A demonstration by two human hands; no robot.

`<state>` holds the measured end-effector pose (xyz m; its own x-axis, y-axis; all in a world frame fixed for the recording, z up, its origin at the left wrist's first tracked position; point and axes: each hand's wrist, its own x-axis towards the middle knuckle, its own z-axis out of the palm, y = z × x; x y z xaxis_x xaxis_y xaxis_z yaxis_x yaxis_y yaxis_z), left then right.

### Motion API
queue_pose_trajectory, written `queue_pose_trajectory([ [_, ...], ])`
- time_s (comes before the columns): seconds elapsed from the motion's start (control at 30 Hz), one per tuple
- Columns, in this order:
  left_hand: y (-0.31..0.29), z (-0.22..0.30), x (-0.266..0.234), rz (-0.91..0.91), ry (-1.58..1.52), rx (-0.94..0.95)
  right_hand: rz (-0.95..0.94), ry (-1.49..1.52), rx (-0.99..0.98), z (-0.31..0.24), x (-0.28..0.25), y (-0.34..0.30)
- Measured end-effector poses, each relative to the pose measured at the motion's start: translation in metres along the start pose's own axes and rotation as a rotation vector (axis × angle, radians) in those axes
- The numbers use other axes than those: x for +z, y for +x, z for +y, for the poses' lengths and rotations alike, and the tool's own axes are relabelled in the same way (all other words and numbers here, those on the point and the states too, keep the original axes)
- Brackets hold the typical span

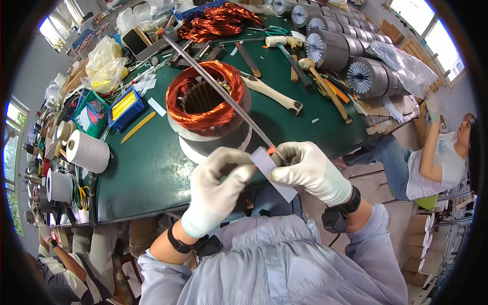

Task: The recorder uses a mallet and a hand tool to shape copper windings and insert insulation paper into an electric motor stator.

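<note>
My gloved left hand (pixel 217 180) has its thumb and fingers closed at the upper left edge of a small white strip (pixel 277 180), which looks like stiff paper or film. My gloved right hand (pixel 311 169) grips the other side of this strip, its thumb lying over it. From the right fingers a long, thin grey rod or strip (pixel 223 94) slants up to the far left; a small orange piece (pixel 271 150) shows at its near end. Behind the hands stands a motor stator (pixel 213 140) with copper windings (pixel 175 109) around its top. The rod passes over it.
Hammers (pixel 330 91) and a pale-handled tool (pixel 272 92) lie beyond the stator. Several finished stators (pixel 325 48) line the back right. Copper coils (pixel 218 20) are piled at the back. A blue bin (pixel 126 109) and thread spools (pixel 87 151) stand left. Other people sit on both sides.
</note>
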<state>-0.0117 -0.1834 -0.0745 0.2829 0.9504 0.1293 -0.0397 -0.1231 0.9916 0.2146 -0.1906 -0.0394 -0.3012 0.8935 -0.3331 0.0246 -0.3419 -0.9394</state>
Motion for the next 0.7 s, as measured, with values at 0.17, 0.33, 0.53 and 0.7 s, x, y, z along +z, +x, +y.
queue_pose_trajectory([
  [0.17, -0.057, -0.011, -0.069, 0.499, 0.618, 0.111, 0.094, 0.044, 0.01, 0.029, -0.002, -0.002],
  [0.33, -0.15, -0.016, -0.189, 0.519, 1.487, -0.232, 0.067, 0.055, 0.0, 0.032, 0.004, 0.0],
  [0.53, -0.135, 0.009, -0.114, 0.512, 0.916, -0.132, -0.094, 0.34, -0.046, 0.054, 0.005, 0.023],
  [0.7, -0.045, 0.01, -0.032, -0.194, 0.653, -0.096, -0.111, 0.274, -0.081, 0.057, -0.009, 0.013],
])
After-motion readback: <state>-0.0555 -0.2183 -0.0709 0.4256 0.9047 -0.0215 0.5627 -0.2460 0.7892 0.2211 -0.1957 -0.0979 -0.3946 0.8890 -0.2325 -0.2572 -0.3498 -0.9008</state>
